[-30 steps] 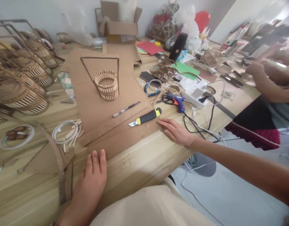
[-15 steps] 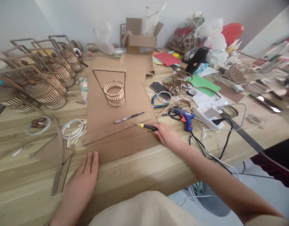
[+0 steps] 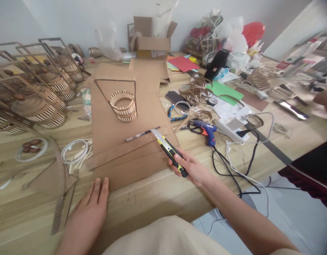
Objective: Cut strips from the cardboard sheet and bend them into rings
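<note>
My right hand (image 3: 188, 165) is closed around a yellow and black utility knife (image 3: 172, 152). Its blade is out and points up and left over a cardboard strip (image 3: 121, 153). That strip lies across a large cardboard sheet (image 3: 142, 166), with a pen (image 3: 140, 134) just above it. At the sheet's lower left corner, my left hand (image 3: 90, 207) rests flat on the table with fingers stretched out. Farther back on the cardboard stands a small slatted basket (image 3: 123, 108) with a tall angular handle.
Several similar lidded baskets (image 3: 51, 85) crowd the left. A blue glue gun (image 3: 206, 131), pliers (image 3: 176, 115) and a white power strip (image 3: 231, 129) with trailing cables lie to the right. Another person's hand (image 3: 325, 101) shows at the right edge. A carton (image 3: 153, 44) stands behind.
My right hand has lifted the utility knife off the cardboard and turned it, so its broad side and blade now show. My left hand stays flat. The view has shifted slightly.
</note>
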The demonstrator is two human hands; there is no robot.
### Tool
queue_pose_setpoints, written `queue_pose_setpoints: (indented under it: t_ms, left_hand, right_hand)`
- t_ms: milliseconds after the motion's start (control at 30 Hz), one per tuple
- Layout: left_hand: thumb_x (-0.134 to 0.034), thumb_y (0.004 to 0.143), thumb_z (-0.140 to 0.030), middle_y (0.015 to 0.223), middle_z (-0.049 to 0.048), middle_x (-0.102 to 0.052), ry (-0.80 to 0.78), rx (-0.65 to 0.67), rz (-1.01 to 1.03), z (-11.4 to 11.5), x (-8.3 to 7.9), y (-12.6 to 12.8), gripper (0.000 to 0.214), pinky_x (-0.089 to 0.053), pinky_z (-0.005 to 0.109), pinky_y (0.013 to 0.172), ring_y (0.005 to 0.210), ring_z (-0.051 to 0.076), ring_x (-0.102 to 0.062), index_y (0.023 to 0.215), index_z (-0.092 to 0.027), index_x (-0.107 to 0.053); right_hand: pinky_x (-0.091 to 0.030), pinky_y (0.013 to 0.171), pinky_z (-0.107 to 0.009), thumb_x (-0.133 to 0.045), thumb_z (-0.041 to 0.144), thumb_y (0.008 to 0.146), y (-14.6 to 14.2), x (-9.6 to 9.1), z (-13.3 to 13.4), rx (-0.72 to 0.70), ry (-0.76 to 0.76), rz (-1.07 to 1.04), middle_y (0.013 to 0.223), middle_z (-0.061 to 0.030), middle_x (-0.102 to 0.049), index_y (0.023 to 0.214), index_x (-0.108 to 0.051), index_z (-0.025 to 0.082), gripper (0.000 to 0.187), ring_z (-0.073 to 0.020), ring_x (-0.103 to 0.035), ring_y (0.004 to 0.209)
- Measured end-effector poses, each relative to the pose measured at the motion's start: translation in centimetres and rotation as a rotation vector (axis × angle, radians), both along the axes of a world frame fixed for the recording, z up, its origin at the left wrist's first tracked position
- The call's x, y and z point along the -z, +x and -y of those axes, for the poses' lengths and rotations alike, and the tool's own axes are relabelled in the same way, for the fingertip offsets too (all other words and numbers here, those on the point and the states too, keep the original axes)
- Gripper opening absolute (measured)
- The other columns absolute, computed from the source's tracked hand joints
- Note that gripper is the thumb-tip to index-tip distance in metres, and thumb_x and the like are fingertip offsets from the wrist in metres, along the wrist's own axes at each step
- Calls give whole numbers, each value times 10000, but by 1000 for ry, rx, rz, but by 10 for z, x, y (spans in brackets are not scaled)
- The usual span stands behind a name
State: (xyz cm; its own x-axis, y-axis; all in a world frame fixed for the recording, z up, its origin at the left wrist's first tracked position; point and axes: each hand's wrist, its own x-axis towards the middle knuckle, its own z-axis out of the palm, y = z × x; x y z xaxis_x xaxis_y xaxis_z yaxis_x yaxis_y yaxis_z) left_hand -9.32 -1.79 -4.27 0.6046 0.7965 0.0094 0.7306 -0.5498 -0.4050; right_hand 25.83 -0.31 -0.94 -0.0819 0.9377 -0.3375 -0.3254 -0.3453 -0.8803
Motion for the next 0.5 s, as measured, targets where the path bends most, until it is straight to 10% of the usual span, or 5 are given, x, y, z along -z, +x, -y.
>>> queue_pose_setpoints:
  t_ms: [500]
  left_hand:
    - [-251,857,2,1360,181,-629,5,106,93,-5,-5,-23,598,-601,398,838,1117,273,-700,1256,-96,-686]
  right_hand:
    - [-325,353,-199,-777,688,635,96,-27,51,164,-291,528,557,49,-554,822,-635,198,543,-70,-450,404]
